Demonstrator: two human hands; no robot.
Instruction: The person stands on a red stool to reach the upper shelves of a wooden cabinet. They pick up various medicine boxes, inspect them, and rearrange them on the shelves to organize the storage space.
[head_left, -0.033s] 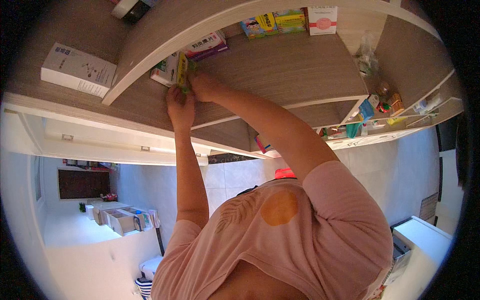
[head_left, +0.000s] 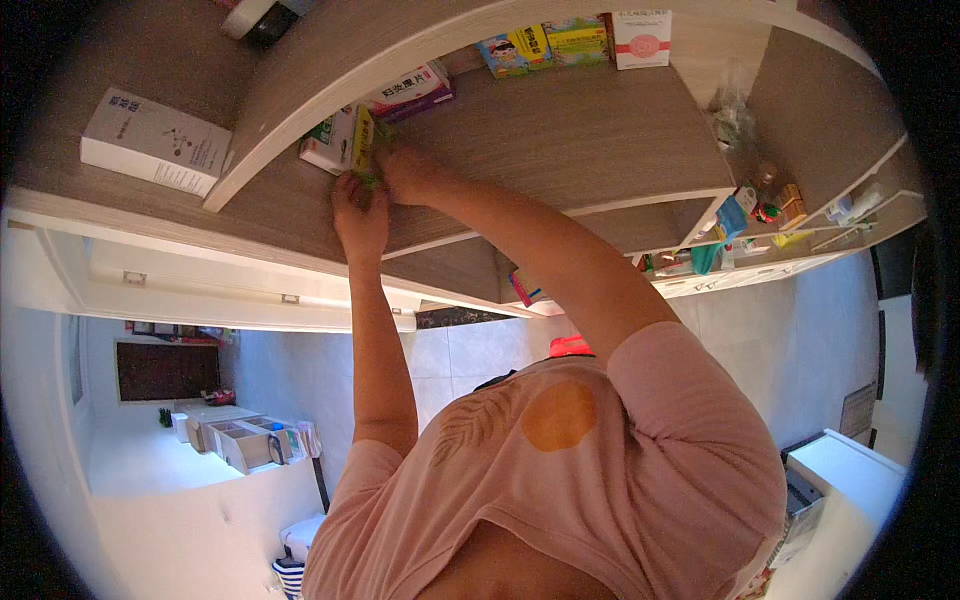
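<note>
On the shelf (head_left: 560, 130) in front of me, a narrow yellow-and-green box (head_left: 366, 142) stands at the left, between my two hands. My left hand (head_left: 360, 208) pinches its near end with bent fingers. From the right, my right hand (head_left: 408, 172) closes against its side; the fingertips are partly hidden. Directly left of it, and touching it, is a white-and-green box (head_left: 328, 142). Behind these lies a white-and-purple medicine box (head_left: 412, 90).
An upright divider (head_left: 290, 110) separates off a large white box (head_left: 155, 140) on the left. Farther back right stand colourful cartoon boxes (head_left: 517, 52), a yellow-green box (head_left: 578, 42) and a white-and-red box (head_left: 642, 42). Lower compartments at right hold a blue packet (head_left: 732, 220) and small items.
</note>
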